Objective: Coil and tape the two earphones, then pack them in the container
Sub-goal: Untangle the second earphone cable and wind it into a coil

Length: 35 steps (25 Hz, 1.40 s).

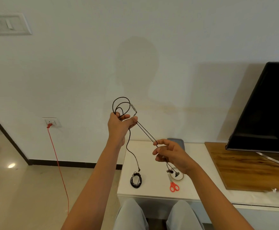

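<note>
Left hand (119, 125) grips the loose loops, right hand (172, 153) pinches the limp, light earphone cable (146, 132) near the buds.

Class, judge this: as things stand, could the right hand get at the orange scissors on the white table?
Probably yes: the scissors lie uncovered near the right hand, but it pinches the earphone cable and must let go first.
</note>
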Available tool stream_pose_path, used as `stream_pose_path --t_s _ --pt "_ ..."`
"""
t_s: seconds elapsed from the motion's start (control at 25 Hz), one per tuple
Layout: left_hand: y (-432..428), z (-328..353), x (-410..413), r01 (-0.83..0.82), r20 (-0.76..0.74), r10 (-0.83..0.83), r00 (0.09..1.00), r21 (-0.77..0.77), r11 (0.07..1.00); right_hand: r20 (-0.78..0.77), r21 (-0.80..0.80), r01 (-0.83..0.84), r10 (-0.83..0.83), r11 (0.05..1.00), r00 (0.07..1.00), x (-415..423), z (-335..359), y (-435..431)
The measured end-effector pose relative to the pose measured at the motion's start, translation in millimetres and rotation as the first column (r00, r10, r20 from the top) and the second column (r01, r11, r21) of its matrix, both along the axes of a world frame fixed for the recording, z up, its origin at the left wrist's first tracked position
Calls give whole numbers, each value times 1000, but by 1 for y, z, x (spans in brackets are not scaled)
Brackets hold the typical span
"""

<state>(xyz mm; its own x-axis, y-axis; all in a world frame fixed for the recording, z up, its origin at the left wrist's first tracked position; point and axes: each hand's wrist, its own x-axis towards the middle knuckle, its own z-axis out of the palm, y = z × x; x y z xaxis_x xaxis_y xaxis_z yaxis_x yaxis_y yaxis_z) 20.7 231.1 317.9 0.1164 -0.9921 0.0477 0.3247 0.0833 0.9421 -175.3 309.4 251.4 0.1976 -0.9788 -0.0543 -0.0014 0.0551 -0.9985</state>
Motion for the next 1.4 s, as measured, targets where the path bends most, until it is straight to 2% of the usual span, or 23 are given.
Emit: stream_pose_path --t_s 0.24,0.4,0.56,0.88,1.08,1.28,1.4 --pt "-1 0 5 -47 -59 48 997 10 999 8 -30 -45 45 999 999 -4 -5 4" --pt "-4 3 8 -67 -118 67 991 -3 998 74 -28 -77 79 997 994 -4 -10 7" --pt "-10 9 20 -109 -164 105 981 -20 994 78 22 24 -25 999 997 -9 -17 5" --pt "-16 14 31 -148 -147 142 979 -28 989 -122 51 6 1 999 993 -14 -26 5" --pt "-15 12 29 -143 -146 138 980 -23 989 -99 107 57 -46 993 994 -6 -26 4" --pt "-17 12 34 -158 -166 150 975 -32 987 -214 34 103 -93 994 972 -9 -36 5" --pt "-16 12 33 -132 -142 126 982 -31 991 -258 24 66 -58 998 964 -16 -49 5"
